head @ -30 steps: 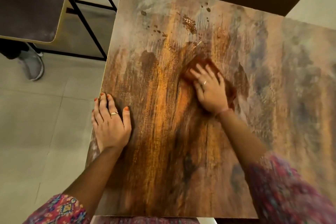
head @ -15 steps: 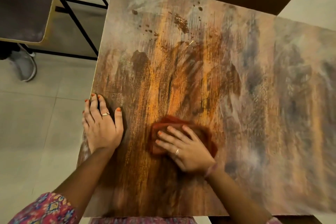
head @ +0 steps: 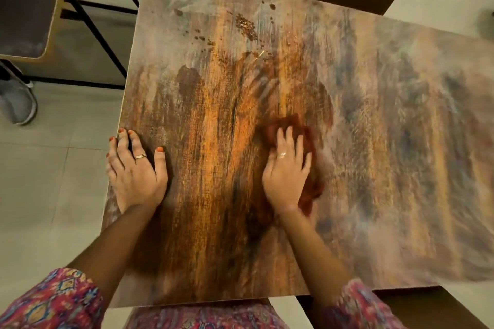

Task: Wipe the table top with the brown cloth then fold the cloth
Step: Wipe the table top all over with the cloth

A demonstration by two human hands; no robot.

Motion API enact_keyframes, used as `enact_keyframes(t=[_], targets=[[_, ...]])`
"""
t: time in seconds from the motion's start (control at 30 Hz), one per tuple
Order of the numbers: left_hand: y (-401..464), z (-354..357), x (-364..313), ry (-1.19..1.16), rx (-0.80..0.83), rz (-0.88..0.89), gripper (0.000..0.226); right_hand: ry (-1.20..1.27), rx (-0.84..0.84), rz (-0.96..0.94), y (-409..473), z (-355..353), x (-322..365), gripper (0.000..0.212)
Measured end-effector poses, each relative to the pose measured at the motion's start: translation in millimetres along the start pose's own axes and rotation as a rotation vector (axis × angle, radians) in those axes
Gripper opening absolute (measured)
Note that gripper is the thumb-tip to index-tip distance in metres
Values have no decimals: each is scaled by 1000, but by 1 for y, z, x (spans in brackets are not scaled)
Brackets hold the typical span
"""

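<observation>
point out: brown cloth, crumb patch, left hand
brown cloth (head: 286, 123): head view, far edge showing beyond the fingers.
crumb patch (head: 245, 24): head view, middle of the densest crumbs.
left hand (head: 135, 173): head view, back of the hand.

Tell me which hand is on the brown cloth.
The right hand, pressing the brown cloth mid-table; the left hand lies flat on bare wood at the table's left edge.

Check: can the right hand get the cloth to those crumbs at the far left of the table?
Probably yes: nothing lies between the brown cloth under the right hand and the crumbs.
</observation>
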State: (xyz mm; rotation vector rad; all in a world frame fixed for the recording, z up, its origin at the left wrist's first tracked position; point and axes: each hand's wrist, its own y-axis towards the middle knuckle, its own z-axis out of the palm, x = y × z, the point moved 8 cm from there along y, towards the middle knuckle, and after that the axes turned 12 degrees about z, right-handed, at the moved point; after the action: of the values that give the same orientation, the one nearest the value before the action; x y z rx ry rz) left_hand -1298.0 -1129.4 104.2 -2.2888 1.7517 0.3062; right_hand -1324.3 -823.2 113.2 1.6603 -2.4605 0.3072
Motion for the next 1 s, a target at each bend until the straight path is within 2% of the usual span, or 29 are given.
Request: enact_keyframes(t=[0.07, 0.13, 0.17, 0.2, 0.23, 0.27, 0.37, 0.43, 0.53, 0.6, 0.63, 0.7, 0.77, 0.83, 0.87, 0.9, 0.93, 1.0], targets=[[0, 0, -1, -5, 2, 3, 69, -73, 107, -333, -59, 6, -6, 55], [0, -1, -1, -8, 0, 6, 69, -183, 221, -776, -91, 9, -22, 58], [-1, -2, -2, -9, 0, 4, 69, -225, 254, -921, -87, 6, -33, 57], [-1, -2, -2, -8, 1, 3, 69, -244, 273, -979, -74, 2, -42, 56], [-1, -3, -3, -7, 2, 3, 70, -234, 271, -955, -51, -4, -48, 55], [-1, -4, -4, -11, 4, 4, 71, -207, 261, -853, -20, -9, -52, 54], [3, -6, -13, -21, 16, 13, 74, -79, 137, -309, 76, -30, -72, 51], [5, -6, -30, -8, 34, 84, 76, 0, 26, 69, 118, -40, -87, 50], [8, -1, -73, 3, 84, 297, 75, 60, -45, 406, 129, -41, -90, 51], [6, 9, -104, 3, 143, 451, 73, 69, -72, 447, 104, -36, -86, 52], [5, 14, -115, 5, 168, 512, 72, 35, -81, 379, 82, -32, -82, 52], [4, 24, -132, 2, 214, 588, 70, -51, -35, 109, 30, -25, -73, 54], [9, 31, -140, -1, 235, 622, 66, -118, 93, -179, -8, -17, -77, 56], [15, 36, -144, 15, 252, 635, 64, -120, 197, -392, 1, -21, -84, 55], [17, 37, -144, 27, 260, 637, 64, -121, 213, -428, 19, -27, -87, 54], [19, 38, -145, 41, 265, 636, 64, -122, 199, -403, 45, -32, -90, 53], [20, 38, -146, 57, 271, 635, 66, -104, 165, -298, 77, -38, -93, 51], [20, 38, -146, 77, 274, 631, 69, -16, 44, 119, 142, -52, -100, 50]])
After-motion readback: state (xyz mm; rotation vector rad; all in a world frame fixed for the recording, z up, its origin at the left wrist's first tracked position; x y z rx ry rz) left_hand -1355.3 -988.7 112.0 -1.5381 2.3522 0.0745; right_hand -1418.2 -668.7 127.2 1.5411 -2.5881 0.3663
